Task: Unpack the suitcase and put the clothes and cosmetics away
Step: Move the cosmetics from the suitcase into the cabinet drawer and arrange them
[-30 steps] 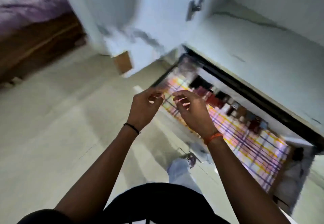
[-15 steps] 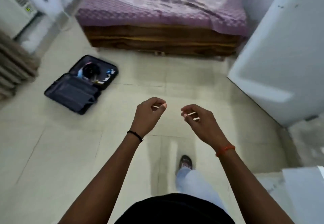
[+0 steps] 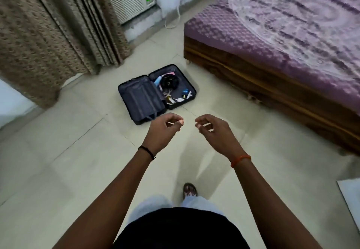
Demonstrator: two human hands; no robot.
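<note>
— Where's the suitcase [image 3: 155, 93] rel. to your hands?

— On the floor [image 3: 58, 170] just ahead of me, past my fingertips, lying open flat. My left hand [image 3: 162, 130] and right hand [image 3: 211, 131] are raised in front of me, apart, fingers loosely curled, holding nothing.

— What's in it?

— Left half is the lid w/ grey lining, looks bare. Right half has a round black thing [image 3: 169, 82], plus small tubes and bottles [image 3: 183, 95] scattered near the front edge (too small to name). Something pink at the back corner.

— Anything nearby?

— Bed [image 3: 282, 44] w/ purple cover to the right, curtain [image 3: 48, 34] to the left.
</note>
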